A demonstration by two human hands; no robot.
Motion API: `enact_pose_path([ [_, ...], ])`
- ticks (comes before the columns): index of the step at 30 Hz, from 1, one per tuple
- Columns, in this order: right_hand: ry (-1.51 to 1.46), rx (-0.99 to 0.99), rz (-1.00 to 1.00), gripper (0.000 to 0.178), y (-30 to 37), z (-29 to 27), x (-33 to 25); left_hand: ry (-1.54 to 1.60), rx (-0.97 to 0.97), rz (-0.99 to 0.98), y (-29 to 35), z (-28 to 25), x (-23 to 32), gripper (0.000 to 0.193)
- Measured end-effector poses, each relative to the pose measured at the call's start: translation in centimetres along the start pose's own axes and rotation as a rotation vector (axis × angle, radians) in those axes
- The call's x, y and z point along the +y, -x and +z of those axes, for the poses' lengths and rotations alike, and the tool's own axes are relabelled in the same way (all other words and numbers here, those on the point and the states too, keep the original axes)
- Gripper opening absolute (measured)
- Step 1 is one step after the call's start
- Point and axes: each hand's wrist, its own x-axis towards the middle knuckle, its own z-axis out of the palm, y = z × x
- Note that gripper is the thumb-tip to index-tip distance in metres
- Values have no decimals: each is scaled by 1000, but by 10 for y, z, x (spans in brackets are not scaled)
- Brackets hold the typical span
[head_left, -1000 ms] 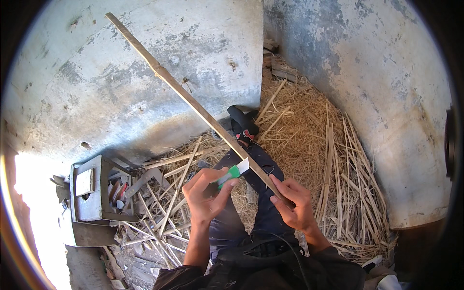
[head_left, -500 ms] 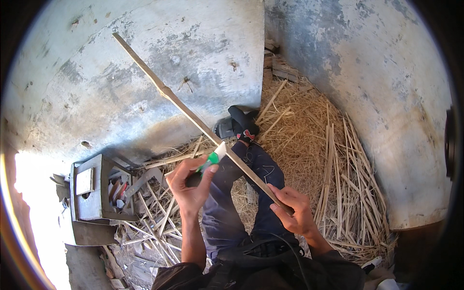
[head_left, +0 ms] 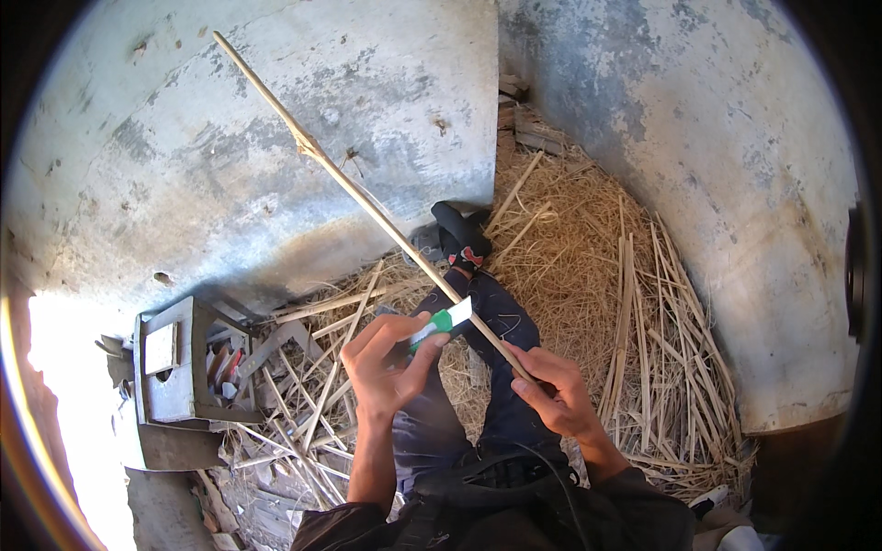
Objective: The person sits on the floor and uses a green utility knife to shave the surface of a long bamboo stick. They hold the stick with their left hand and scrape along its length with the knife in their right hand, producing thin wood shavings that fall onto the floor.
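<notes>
A long bamboo strip [head_left: 376,210] runs diagonally from the upper left down to my right hand [head_left: 556,393]. That hand is closed round the strip's lower end, thumb and fingers pinching it. A knobbly node with a raised splinter shows about a third of the way down from the far tip. My left hand [head_left: 384,365] is closed on a utility knife [head_left: 443,321] with a green and white body. Its wide pale blade lies against or just beside the strip, a little above my right hand; I cannot tell whether it touches.
Beneath are my outstretched legs in dark trousers [head_left: 511,321]. Straw-like shavings [head_left: 562,241] and many loose strips [head_left: 663,367] cover the floor to the right. A wooden box [head_left: 171,390] with odds and ends stands at left. Worn plaster walls [head_left: 643,101] close in ahead and at right.
My left hand and the knife have moved right along the strip, nearer my right hand. The strip has rolled and shows a narrower side; its far tip sits slightly higher.
</notes>
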Motion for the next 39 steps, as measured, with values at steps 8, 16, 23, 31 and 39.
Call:
enact_pose_path([
  [8, 37, 4, -45, 52, 4, -1, -1, -17, 17, 56, 2, 2, -7, 24],
  [16, -23, -21, 42, 52, 10, -4, -1, -59, -5, 73, -2, -1, -4, 25],
  [23, -19, -7, 10, 53, 12, -3, 2, -57, -15, 63, -4, -2, -3, 25],
  [31, -14, -84, 49, 48, 23, -6, 0, -160, 260, 146, -24, -21, -37, 23],
  [39, -70, -76, 172, 48, 39, 1, 7, 2, 311, -119, -29, -39, -62, 19],
])
